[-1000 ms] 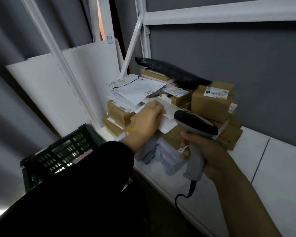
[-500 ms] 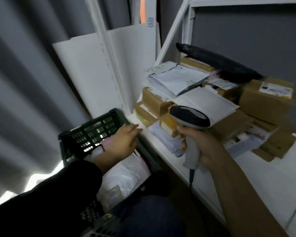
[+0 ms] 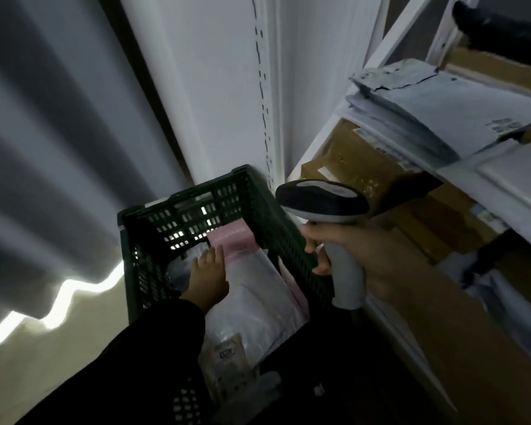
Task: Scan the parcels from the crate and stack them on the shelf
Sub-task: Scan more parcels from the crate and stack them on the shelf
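the left hand (image 3: 209,271) is being laid flat, fingers straight, on a white bag (image 3: 252,289) inside the crate (image 3: 184,207) at the near left, just beside a pink mailer (image 3: 230,237) (contact with it cannot be told). the scanner (image 3: 322,200) is being gripped by its handle in the right hand (image 3: 350,250), just right of the crate. boxes (image 3: 350,154) and grey mailers (image 3: 442,111) are being borne by the shelf (image 3: 313,145) at the right.

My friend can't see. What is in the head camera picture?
A left hand reaches into a green crate of parcels, fingers straight. The right hand grips a scanner beside a shelf stacked with boxes and envelopes.
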